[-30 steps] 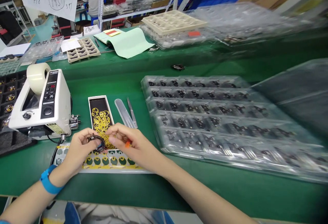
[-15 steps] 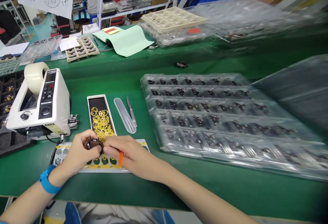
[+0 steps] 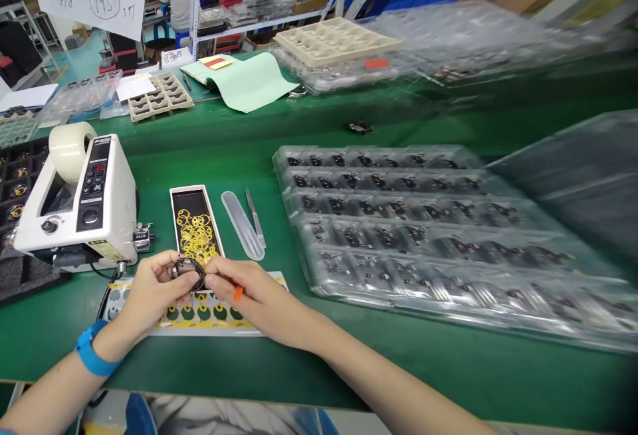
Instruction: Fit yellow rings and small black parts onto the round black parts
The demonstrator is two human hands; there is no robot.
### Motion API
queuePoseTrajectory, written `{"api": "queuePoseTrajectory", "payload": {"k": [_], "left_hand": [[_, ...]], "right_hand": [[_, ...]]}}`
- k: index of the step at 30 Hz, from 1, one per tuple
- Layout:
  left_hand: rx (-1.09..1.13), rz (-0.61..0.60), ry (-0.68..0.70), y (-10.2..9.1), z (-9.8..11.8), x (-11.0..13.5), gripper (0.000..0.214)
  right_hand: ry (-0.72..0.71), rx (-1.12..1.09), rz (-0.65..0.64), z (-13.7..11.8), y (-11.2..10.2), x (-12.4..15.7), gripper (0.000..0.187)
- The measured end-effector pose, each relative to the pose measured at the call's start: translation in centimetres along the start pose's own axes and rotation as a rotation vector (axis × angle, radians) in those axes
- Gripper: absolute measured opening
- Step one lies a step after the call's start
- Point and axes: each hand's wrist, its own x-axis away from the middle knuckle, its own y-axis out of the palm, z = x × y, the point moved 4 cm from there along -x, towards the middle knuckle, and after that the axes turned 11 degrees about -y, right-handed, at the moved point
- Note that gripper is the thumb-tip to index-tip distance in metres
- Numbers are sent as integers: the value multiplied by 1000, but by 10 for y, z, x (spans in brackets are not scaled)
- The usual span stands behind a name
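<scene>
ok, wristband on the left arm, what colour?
Blue. The wristband sits just behind the left hand; head view shows it clearly.

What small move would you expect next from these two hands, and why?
Probably a gentle press of the right hand fingertips on the small black ring part. The left hand pinches that part above the yellow sticker sheet, and the right hand's fingertips touch its edge, with an orange tool tucked between the fingers. What sits on the part is too small to tell.
</scene>
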Motion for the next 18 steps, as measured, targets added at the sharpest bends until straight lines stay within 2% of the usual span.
{"api": "queuePoseTrajectory", "payload": {"k": [4, 10, 12, 15, 18], "left_hand": [[-47, 27, 47, -3, -2, -1, 33], [-119, 82, 127, -5, -2, -3, 31], [-202, 116, 189, -6, 1, -2, 28], [-422, 228, 432, -8, 8, 4, 20], [-711, 333, 839, -4, 9, 13, 21]], "right_hand": [[100, -56, 28, 6, 2, 0, 41], [211, -138, 232, 14, -5, 1, 47], [239, -212, 254, 14, -5, 0, 46], [258, -345, 230, 13, -1, -2, 46], [294, -514, 196, 12, 6, -4, 47]]}}
